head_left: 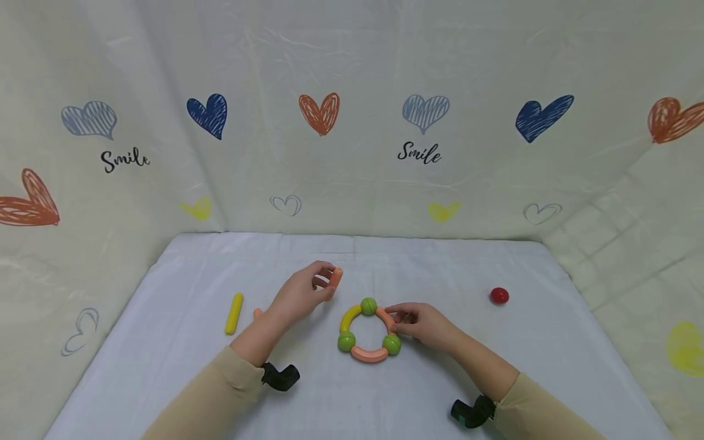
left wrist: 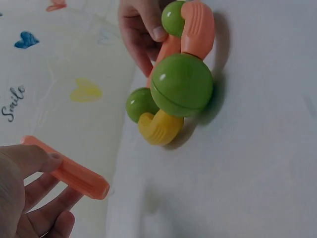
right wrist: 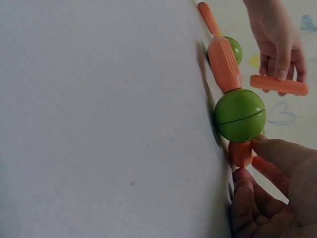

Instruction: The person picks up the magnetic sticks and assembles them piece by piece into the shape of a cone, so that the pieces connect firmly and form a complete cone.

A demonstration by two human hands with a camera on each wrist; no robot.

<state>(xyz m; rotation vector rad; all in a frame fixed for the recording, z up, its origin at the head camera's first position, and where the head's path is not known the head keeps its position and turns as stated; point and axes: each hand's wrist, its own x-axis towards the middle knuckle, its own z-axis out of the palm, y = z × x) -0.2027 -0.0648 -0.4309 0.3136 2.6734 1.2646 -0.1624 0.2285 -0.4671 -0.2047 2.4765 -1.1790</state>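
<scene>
On the counter (head_left: pixel 434 275), ring (head_left: pixel 348 319) looks all joined; R hand's (head_left: pixel 426 325) fingers clamped on its 2 o'clock side. L hand's (head_left: pixel 299 296) fingers pinch loose bar (head_left: pixel 335 277) at 11. Not on yet: bar, yellow stick (head_left: pixel 234 313) at 9, red ball (head_left: pixel 499 296) nr 3.

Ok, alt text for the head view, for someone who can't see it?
A person's left hand holds an orange stick while the right hand grips a ring of green balls and curved orange and yellow pieces on a white table. A yellow stick lies at left, a red ball at right.

Booth (head_left: pixel 621 256) with heart-printed curtain walls (head_left: pixel 363 171)
</scene>
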